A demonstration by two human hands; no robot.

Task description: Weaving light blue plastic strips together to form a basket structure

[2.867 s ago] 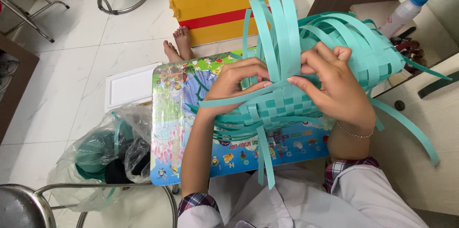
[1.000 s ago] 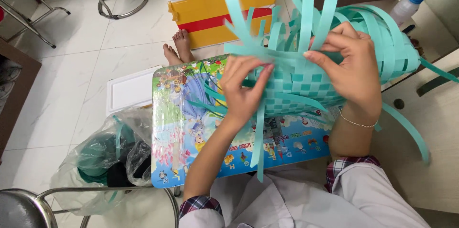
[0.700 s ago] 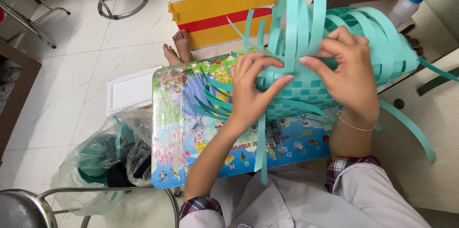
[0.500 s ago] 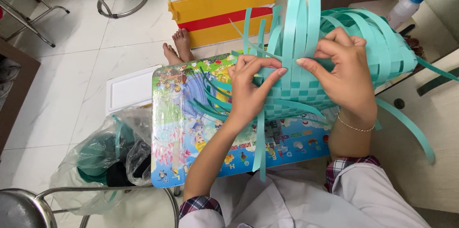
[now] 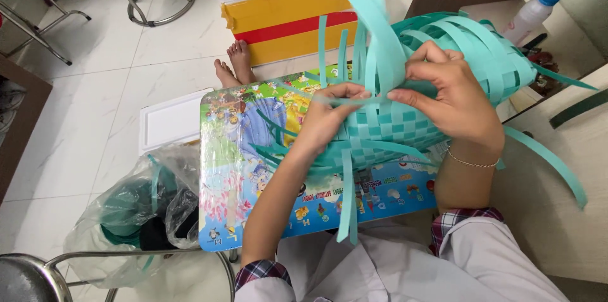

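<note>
Since the earlier frames the loose teal strips (image 5: 373, 42) now fan out more toward the top middle of the frame, and the left hand (image 5: 329, 118) has drawn back a little toward the left edge of the weave

Largest thing in view is the white tiled floor (image 5: 82, 131), filling the left half. On it, in the middle of the frame, stands a small counter with a colourful cartoon top (image 5: 247, 169). Over its right part lies the half-woven teal basket (image 5: 405, 125), with the woven checker part low and the free strips rising up and hanging down. At the top centre is a yellow box with a red band (image 5: 285, 11), and two bare feet (image 5: 231, 64) are just in front of it. At lower left is a clear plastic bag (image 5: 133, 207) holding dark green material.

Right hand (image 5: 456, 99) rests on the basket at centre right; its grip pinches a thin horizontal strip. Left hand grip pinches the same strip from the other side, fingertips nearly meeting
</note>
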